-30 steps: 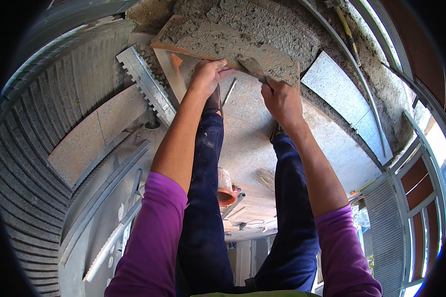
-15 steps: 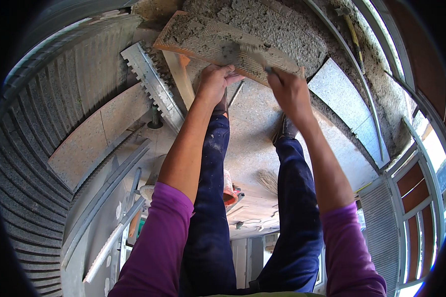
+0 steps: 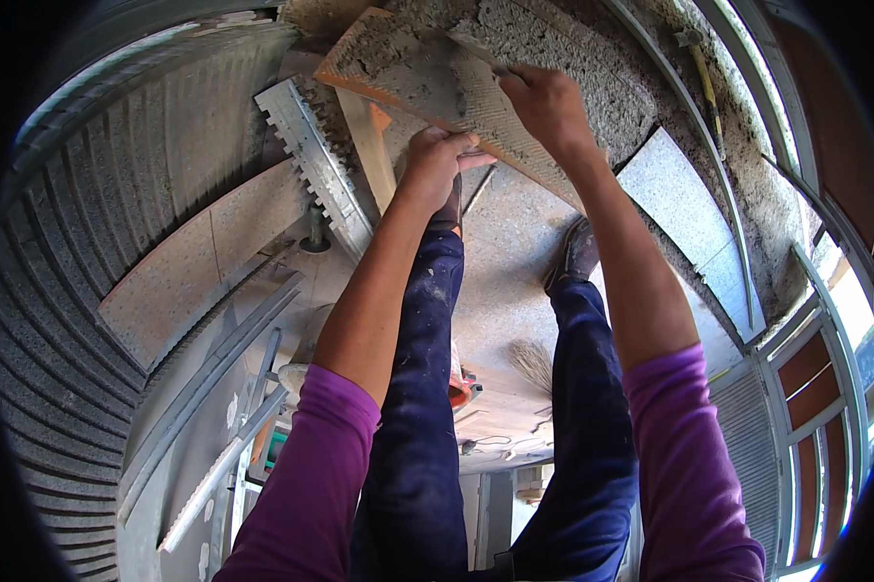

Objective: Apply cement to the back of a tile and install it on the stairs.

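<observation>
A long tile (image 3: 500, 114) is held tilted in front of me, its ridged back facing up. Grey mortar (image 3: 393, 53) lies on its far left part, with a dark smear near the middle. My left hand (image 3: 444, 167) grips the tile's near edge, fingers at the underside. My right hand (image 3: 551, 109) is closed around the handle of a trowel. The trowel's blade (image 3: 474, 48) points left over the tile's far edge; whether it touches the tile is hard to tell.
Rough wet mortar (image 3: 592, 87) covers the ground beyond the tile. Laid speckled tiles (image 3: 674, 184) line the right. A notched metal piece (image 3: 311, 160) and a wooden strip (image 3: 367, 145) lie left. A hammer (image 3: 703, 82) rests far right; a straw brush (image 3: 531, 364) lies by my right leg.
My right hand and the trowel have moved away from me and slightly left across the tile. My left hand keeps its grip on the edge. The whole view has shifted a little.
</observation>
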A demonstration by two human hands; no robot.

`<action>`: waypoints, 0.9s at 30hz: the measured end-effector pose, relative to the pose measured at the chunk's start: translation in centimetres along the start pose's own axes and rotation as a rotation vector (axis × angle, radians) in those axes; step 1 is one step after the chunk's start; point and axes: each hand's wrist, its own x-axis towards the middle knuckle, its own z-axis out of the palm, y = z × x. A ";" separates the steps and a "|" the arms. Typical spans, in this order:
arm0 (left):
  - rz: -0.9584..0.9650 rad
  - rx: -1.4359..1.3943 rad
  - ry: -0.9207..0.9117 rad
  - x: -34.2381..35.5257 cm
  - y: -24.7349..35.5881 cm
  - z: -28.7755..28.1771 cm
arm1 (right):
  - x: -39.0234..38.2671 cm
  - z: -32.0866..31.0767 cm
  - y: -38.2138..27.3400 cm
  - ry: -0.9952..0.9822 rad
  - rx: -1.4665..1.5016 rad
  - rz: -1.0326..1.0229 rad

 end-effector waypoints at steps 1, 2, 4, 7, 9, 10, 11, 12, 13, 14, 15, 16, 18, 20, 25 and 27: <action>0.009 0.007 0.010 -0.3 0.4 -0.5 | -1.4 -0.8 -1.1 0.018 0.069 0.010; -0.002 0.002 -0.005 -0.5 0.6 -0.8 | -3.4 -1.9 -1.7 0.014 0.094 -0.002; -0.018 0.000 0.013 -1.1 1.0 -1.0 | -8.0 -3.8 -3.4 -0.038 0.125 0.017; -0.045 -0.034 -0.076 -1.1 0.8 -0.6 | -10.9 -4.9 -4.7 -0.061 0.018 0.013; -0.021 -0.037 -0.061 -1.4 0.8 -0.3 | -11.0 -4.6 -4.9 -0.044 -0.077 -0.015; -0.026 0.006 -0.015 -1.4 1.4 -0.4 | -10.2 -4.7 -5.4 -0.096 -0.085 0.015; -0.031 0.049 0.030 -1.5 1.9 -0.5 | -9.7 -4.8 -5.8 -0.147 -0.093 0.045; -0.026 0.049 0.029 -1.7 2.3 -0.5 | -10.0 -4.5 -5.8 -0.125 -0.088 0.017; -0.018 0.061 0.019 -1.8 2.8 -0.7 | -10.4 -4.1 -5.9 -0.100 -0.082 -0.013; -0.016 0.072 0.013 -2.1 3.1 -0.9 | -11.1 -4.1 -6.2 -0.085 -0.081 -0.023; -0.011 0.076 0.014 -2.4 3.3 -1.1 | -11.7 -3.7 -6.4 -0.082 -0.078 -0.027; -0.013 0.087 0.028 -2.5 3.6 -0.8 | -12.1 -3.2 -6.4 -0.048 -0.043 -0.020; -0.014 0.107 0.071 -2.5 4.1 -0.1 | -11.9 -2.2 -6.2 0.015 -0.007 -0.024; -0.012 0.104 0.067 -2.3 5.0 -0.7 | -11.4 -1.9 -7.0 0.002 0.000 -0.031; 0.004 0.174 0.030 -3.6 4.8 -1.4 | -12.5 -2.9 -8.8 -0.018 -0.034 -0.046; -0.029 0.078 0.072 -4.4 4.2 -1.1 | -13.3 -3.0 -8.6 -0.018 -0.045 -0.065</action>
